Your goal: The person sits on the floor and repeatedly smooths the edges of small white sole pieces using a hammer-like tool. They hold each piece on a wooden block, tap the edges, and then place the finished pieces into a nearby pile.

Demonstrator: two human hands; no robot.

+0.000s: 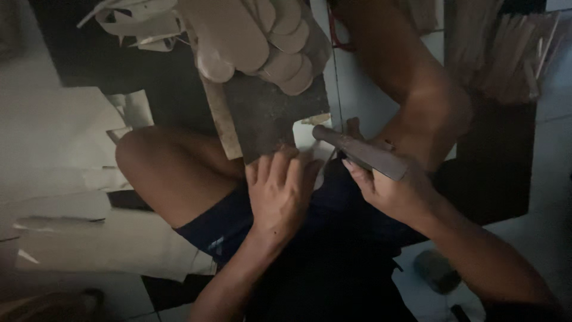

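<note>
My left hand (277,189) lies flat, fingers spread, on a pale sheet piece (307,138) at the near edge of a dark cutting board (271,113). In my right hand (390,189) I grip a dark cylindrical tool handle (360,152), which slants up and left toward the pale piece. The tool's tip is hidden in the dim light. I sit cross-legged, and both hands work over my lap between my knees.
A heap of tan sole-shaped cutouts (262,39) lies at the board's far end. Pale sheets (65,179) with cut-out holes cover the floor at left. A bundle of light strips (512,53) stands at upper right. A small dark round object (437,271) rests on the floor tiles.
</note>
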